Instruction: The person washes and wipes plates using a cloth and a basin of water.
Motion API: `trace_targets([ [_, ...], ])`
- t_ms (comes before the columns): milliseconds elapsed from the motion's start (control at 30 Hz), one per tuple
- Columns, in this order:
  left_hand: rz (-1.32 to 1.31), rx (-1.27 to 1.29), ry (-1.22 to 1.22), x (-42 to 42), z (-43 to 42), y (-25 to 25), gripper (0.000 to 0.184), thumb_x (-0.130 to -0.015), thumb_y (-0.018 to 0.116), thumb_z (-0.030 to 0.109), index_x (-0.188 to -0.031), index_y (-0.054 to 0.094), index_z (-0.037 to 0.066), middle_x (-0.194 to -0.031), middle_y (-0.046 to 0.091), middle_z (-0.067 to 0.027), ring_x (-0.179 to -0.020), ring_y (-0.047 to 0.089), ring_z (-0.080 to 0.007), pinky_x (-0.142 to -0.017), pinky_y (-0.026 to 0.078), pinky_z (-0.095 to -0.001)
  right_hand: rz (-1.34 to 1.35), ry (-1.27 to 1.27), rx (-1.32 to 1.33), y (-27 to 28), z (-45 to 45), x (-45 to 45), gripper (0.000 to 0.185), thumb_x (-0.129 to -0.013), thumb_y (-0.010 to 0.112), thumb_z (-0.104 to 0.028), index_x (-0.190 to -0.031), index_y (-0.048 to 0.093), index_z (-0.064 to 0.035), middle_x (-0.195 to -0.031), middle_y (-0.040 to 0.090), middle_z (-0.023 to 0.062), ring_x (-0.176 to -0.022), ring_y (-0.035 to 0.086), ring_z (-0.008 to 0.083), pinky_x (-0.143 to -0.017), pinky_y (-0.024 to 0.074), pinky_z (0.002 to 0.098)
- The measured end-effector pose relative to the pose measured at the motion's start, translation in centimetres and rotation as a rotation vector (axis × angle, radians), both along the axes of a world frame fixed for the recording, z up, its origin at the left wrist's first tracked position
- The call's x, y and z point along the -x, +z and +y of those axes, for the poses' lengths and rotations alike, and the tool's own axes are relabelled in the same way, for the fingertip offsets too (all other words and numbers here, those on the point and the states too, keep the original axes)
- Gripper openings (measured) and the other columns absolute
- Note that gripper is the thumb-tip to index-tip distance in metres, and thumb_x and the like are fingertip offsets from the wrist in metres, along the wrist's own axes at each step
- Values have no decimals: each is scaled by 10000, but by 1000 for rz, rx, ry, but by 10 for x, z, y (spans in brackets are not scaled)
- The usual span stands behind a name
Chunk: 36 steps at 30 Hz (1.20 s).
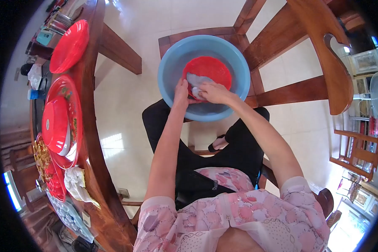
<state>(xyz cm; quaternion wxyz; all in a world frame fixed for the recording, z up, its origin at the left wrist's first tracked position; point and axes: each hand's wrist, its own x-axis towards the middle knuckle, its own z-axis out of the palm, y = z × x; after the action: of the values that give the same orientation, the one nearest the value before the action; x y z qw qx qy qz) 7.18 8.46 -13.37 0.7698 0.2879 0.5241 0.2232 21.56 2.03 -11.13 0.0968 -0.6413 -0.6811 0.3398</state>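
Note:
A round red plastic basin or plate (216, 69) sits tilted inside a blue washbasin (166, 63) that has water in it. My left hand (182, 93) grips the red dish by its near left rim. With my right hand (212, 91) I press a wet greyish-white cloth (196, 80) against the inside of the dish, the fingers closed on it. The washbasin rests on the seat of a wooden chair (185, 33) in front of my knees.
To the left, a wooden table (96, 176) holds a red plate (71, 46), a red tray (73, 138) with an upturned red bowl (54, 122) on it, and a crumpled white cloth (76, 182). The chair's wooden armrest (323, 42) stands at the right.

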Motion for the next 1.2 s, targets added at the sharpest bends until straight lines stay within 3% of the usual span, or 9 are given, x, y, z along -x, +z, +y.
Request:
trace_targets([
  [200, 62, -36, 21, -2, -4, 10, 411, -974, 320, 298, -1375, 329, 210, -1349, 396, -117, -1109, 506, -393, -649, 538, -614, -353, -75, 62, -14, -2, -31, 290, -821, 532, -250, -1031, 609, -66, -1088, 570, 170, -1007, 546, 364, -786, 490, 478],
  [267, 57, -8, 29, -2, -2, 10, 408, -974, 320, 296, -1371, 337, 205, -1342, 405, -116, -1120, 503, -383, -656, 541, -609, -396, -265, -193, -30, 0, -32, 311, -804, 575, -236, -1046, 598, -42, -1055, 568, 188, -978, 548, 382, -780, 496, 469],
  [300, 33, 28, 10, -2, -1, 11, 409, -980, 313, 299, -1378, 317, 210, -1355, 400, -111, -1155, 483, -370, -706, 519, -622, -357, -339, -313, -32, 2, -28, 290, -805, 541, -187, -1034, 600, -19, -1021, 584, 231, -955, 559, 401, -771, 504, 482],
  [533, -62, 83, -82, -1, 2, 5, 407, -992, 284, 305, -1394, 270, 239, -1364, 400, -90, -1201, 452, -357, -814, 459, -656, -252, -384, -486, -55, 40, -4, 276, -811, 552, -199, -1047, 603, -68, -1096, 564, 190, -1046, 508, 393, -859, 435, 507],
  [633, -52, 59, -76, -1, 1, 2, 396, -997, 267, 285, -1393, 265, 258, -1377, 379, -91, -1206, 442, -358, -796, 462, -662, -125, -173, -638, -68, 49, 10, 268, -802, 561, -188, -1042, 614, -80, -1154, 556, 163, -1055, 515, 376, -896, 404, 492],
  [800, -64, 64, -10, 2, 5, -6, 409, -992, 300, 301, -1397, 257, 266, -1405, 330, -96, -1204, 436, -364, -765, 475, -660, 175, -24, -358, -34, 29, 18, 301, -792, 517, -90, -1083, 584, -55, -1145, 559, 160, -1088, 497, 345, -938, 374, 447],
  [967, 89, -80, 86, -2, 0, -7, 403, -968, 375, 291, -1368, 351, 256, -1330, 402, -88, -1129, 476, -377, -629, 545, -599, -77, 84, 99, 19, 7, 0, 255, -798, 527, -150, -1023, 626, -83, -1077, 573, 153, -1024, 542, 344, -859, 444, 477],
  [1100, 64, -95, 60, -3, -4, 7, 410, -973, 358, 299, -1377, 345, 232, -1322, 427, -93, -1124, 494, -361, -653, 541, -596, -281, -23, 112, 9, 1, -14, 243, -794, 544, -211, -978, 644, -88, -1060, 570, 154, -985, 562, 355, -794, 484, 482],
  [1200, 58, -66, 37, -3, -5, 16, 411, -981, 341, 294, -1387, 326, 227, -1340, 423, -92, -1154, 483, -348, -691, 527, -608, -409, -102, 12, -17, 4, -23, 309, -806, 560, -242, -1013, 619, -20, -1096, 555, 239, -1004, 561, 401, -772, 497, 496],
])
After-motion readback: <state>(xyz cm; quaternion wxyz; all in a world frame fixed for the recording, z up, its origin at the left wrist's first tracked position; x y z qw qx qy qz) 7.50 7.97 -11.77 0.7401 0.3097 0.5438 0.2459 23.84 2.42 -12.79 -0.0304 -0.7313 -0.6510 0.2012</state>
